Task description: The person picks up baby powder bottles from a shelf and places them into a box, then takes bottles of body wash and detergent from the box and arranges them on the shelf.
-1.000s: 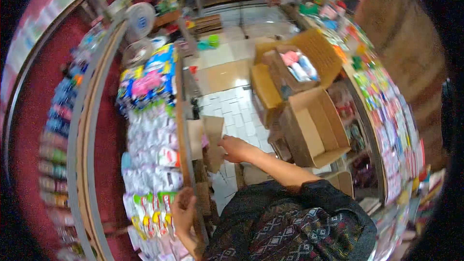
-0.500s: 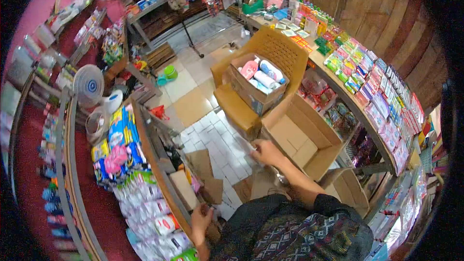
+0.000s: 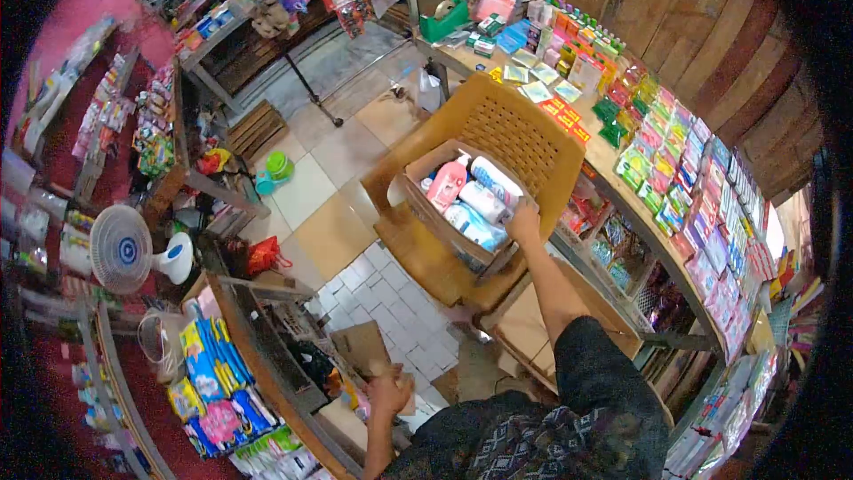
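Observation:
My right hand [image 3: 524,220] reaches forward to the right end of a small cardboard box [image 3: 442,228] on a tan woven-back chair [image 3: 506,116]. Its fingers dip over the rim beside the white bottles, and their tips are hidden there. Inside the box stand a pink pump bottle [image 3: 448,183], a white bottle with a blue label [image 3: 494,180], another white bottle [image 3: 485,202] and a blue-and-white pack [image 3: 474,227]. Low on the left, my left hand [image 3: 389,388] hovers over a cardboard flap [image 3: 360,347], fingers loosely apart with nothing in them.
A larger open carton [image 3: 533,320] stands on the floor below my right arm. Along the right runs a counter [image 3: 613,156] covered with packets. To the left are a shelf of detergent packs [image 3: 213,360] and a white fan [image 3: 122,249]. Green tubs [image 3: 277,166] sit on the floor.
My right hand has moved forward from above the larger carton to the box on the chair. My left hand has risen slightly to the right. The view has shifted closer to the chair.

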`<state>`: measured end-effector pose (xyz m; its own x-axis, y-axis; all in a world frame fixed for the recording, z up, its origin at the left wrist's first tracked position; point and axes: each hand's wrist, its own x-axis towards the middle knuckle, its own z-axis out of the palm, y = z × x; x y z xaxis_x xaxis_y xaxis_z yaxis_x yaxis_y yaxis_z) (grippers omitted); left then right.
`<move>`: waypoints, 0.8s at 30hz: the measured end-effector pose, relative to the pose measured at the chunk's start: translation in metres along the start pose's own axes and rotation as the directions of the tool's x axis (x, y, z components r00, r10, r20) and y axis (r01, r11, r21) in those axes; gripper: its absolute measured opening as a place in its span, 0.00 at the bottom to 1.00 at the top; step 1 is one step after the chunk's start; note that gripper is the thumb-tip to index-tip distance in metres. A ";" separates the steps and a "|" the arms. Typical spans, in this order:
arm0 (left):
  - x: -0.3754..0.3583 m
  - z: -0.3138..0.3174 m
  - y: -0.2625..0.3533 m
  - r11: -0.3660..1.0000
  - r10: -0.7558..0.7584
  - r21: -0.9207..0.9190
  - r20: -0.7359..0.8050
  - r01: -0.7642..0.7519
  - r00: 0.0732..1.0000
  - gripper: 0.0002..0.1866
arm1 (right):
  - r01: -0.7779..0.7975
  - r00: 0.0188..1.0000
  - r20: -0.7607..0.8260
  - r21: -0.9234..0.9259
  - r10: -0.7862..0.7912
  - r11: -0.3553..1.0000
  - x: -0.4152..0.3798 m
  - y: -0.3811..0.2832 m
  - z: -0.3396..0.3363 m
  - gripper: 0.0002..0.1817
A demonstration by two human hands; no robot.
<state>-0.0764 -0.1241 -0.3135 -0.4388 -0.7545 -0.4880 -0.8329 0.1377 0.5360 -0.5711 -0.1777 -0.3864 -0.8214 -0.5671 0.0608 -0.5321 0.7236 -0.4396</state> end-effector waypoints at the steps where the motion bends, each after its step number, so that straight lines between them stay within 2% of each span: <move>1: 0.019 -0.012 0.012 0.997 -0.011 -0.075 0.011 0.012 1.000 0.26 | 0.021 0.997 0.069 -0.014 -0.020 1.000 0.012 0.004 0.000 0.32; 4: 0.057 -0.052 0.059 0.997 0.012 -0.076 -0.076 -0.018 0.997 0.26 | -0.020 0.993 0.110 -0.089 0.030 0.996 0.041 0.020 0.030 0.30; 5: 0.068 -0.061 0.064 0.998 0.055 0.007 -0.069 -0.055 0.996 0.26 | -0.030 0.993 0.112 -0.093 0.041 0.995 0.047 0.024 0.039 0.29; 7: 0.081 -0.067 0.072 0.999 0.029 -0.031 -0.058 -0.031 0.998 0.26 | -0.046 0.992 0.116 -0.097 0.057 0.994 0.055 0.030 0.056 0.28; 8: 0.087 -0.070 0.075 0.999 0.013 -0.050 -0.055 -0.016 0.998 0.26 | -0.045 0.991 0.116 -0.134 0.061 0.990 0.059 0.033 0.064 0.32; 10: 0.094 -0.061 0.064 0.995 0.098 -0.008 -0.046 -0.098 0.994 0.27 | -0.041 0.991 0.118 -0.202 0.066 0.978 0.064 0.041 0.079 0.41; 11: 0.098 -0.055 0.057 0.990 0.139 0.014 -0.039 -0.139 0.990 0.27 | -0.061 0.995 0.073 -0.177 0.075 0.982 0.066 0.042 0.084 0.42; 14: 0.100 -0.050 0.079 0.999 -0.027 -0.015 0.132 0.029 0.991 0.27 | -0.121 0.980 0.127 -0.228 0.153 0.966 0.070 0.029 0.078 0.41; 15: 0.103 -0.030 0.058 0.996 0.051 -0.080 0.097 -0.043 0.994 0.27 | -0.080 0.986 0.124 -0.227 0.111 0.971 0.070 0.029 0.079 0.40; 17: 0.108 -0.023 0.061 0.997 0.075 -0.023 0.159 -0.073 0.984 0.27 | 0.003 0.993 0.116 -0.222 0.023 0.975 0.070 0.030 0.085 0.39; 18: 0.110 -0.020 0.064 0.996 0.087 0.004 0.187 -0.090 0.978 0.27 | -0.051 0.987 0.140 -0.162 0.074 0.985 0.071 0.027 0.084 0.38; 20: 0.114 -0.014 0.071 0.994 0.105 -0.057 0.190 -0.096 0.976 0.27 | -0.162 0.967 0.194 -0.047 0.168 0.986 0.074 0.021 0.081 0.35; 22: 0.122 -0.007 0.071 0.987 0.158 -0.059 0.176 -0.150 0.972 0.27 | -0.114 0.970 0.218 0.007 0.110 0.993 0.081 0.029 0.085 0.35; 24: 0.130 -0.008 0.079 0.980 0.196 0.014 0.167 -0.201 0.966 0.27 | -0.073 0.972 0.228 0.067 0.056 0.995 0.084 0.032 0.081 0.35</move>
<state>-0.1970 -0.2165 -0.3291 -0.6434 -0.5951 -0.4815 -0.7323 0.2953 0.6136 -0.6400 -0.2342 -0.4679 -0.7812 -0.6006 -0.1703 -0.4559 0.7351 -0.5018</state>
